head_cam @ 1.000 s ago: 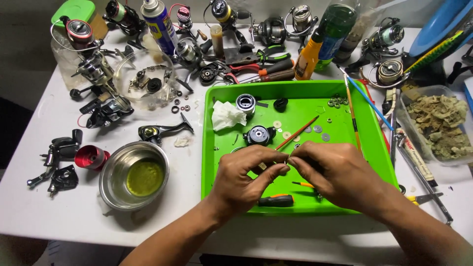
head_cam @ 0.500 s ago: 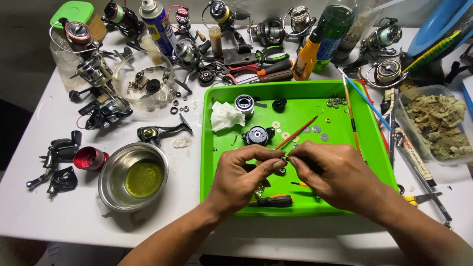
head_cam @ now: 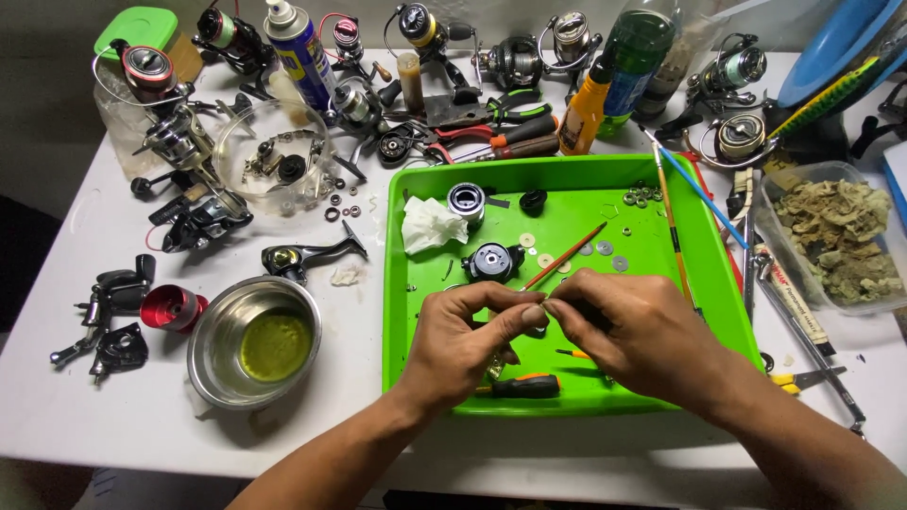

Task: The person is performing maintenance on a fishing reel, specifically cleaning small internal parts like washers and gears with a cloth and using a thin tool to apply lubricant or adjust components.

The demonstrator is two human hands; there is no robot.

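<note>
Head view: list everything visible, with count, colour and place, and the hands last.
tray: one, green, centre of table
tissue: one, white, tray's upper left
reel body: one, black and silver, mid tray
brush: one, red handle, leaning mid tray
washers: several, silver, upper tray
screwdriver: one, black and orange, tray's front edge
steel bowl: one, holds yellow-green liquid, left of tray
glass bowl: one, clear, holds small parts, upper left
spray can: one, blue, top
reels: many, dark, along the back
pliers: red grip, behind tray
table: one, white
left hand: pinching something small over tray
right hand: fingertips meeting the left's
</note>
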